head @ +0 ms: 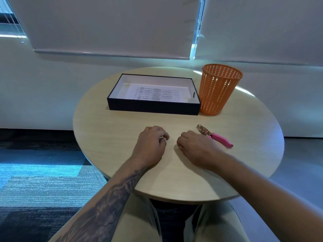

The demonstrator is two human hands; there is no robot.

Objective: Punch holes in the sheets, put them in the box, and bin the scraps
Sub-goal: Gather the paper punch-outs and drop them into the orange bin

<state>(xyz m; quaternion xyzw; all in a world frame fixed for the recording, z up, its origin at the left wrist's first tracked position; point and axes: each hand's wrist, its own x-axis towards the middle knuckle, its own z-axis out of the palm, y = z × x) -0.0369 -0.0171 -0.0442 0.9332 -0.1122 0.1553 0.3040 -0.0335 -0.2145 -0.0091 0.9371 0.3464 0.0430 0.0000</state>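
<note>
A black box (153, 107) with a white inside stands at the back of the round table, and printed sheets (154, 93) lie flat in it. To its right, touching its corner, stands an orange mesh bin (219, 89). A hole punch (215, 136) with pink handles lies on the table just right of my right hand (195, 147). That hand rests knuckles up with its fingers curled; nothing shows in it. My left hand (151, 144) is curled too, and a small white bit shows between its fingertips.
The light wooden table (104, 137) is small and round, its front edge above my knees. A white wall with lowered blinds (113, 25) is close behind it. Carpeted floor lies to the left.
</note>
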